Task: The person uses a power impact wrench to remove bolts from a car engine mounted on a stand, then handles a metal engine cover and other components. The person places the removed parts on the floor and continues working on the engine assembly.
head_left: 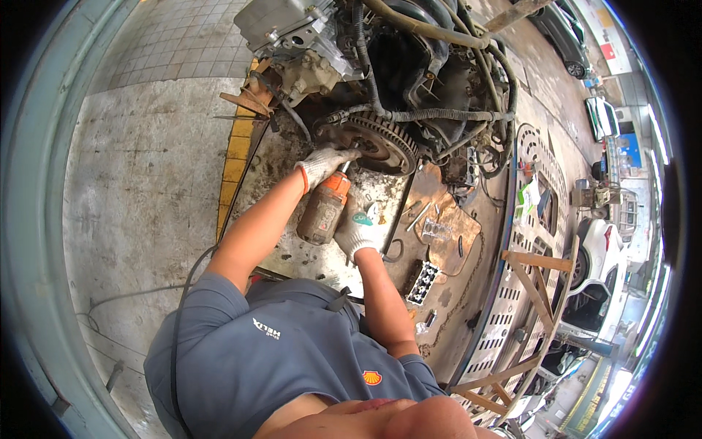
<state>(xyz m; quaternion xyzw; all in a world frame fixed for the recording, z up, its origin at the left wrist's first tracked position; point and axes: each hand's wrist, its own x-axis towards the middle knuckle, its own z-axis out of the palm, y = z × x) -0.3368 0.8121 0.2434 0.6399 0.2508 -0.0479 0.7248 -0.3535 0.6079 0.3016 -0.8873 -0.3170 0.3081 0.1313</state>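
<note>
My left hand (325, 164), in a pale knit glove with an orange cuff, is closed round a metal socket extension (345, 165) at the nose of an orange and grimy impact wrench (323, 208), just in front of a toothed flywheel (376, 139) on the engine. My right hand (358, 230), in a similar glove, grips the wrench from the right side; its fingers are partly hidden behind the tool. Hoses and a metal housing (318, 77) surround the flywheel's upper side. A dirty metal tray (270, 241) lies beneath my hands.
Cardboard (446, 249) with loose tools and a metal part (423, 282) lies at the right. Beyond are a long perforated ramp (497, 329), wooden frames (540, 289) and parked cars (607, 256). A yellow strip (235, 161) edges the floor at left, and a black cable (190, 289) runs past my left side.
</note>
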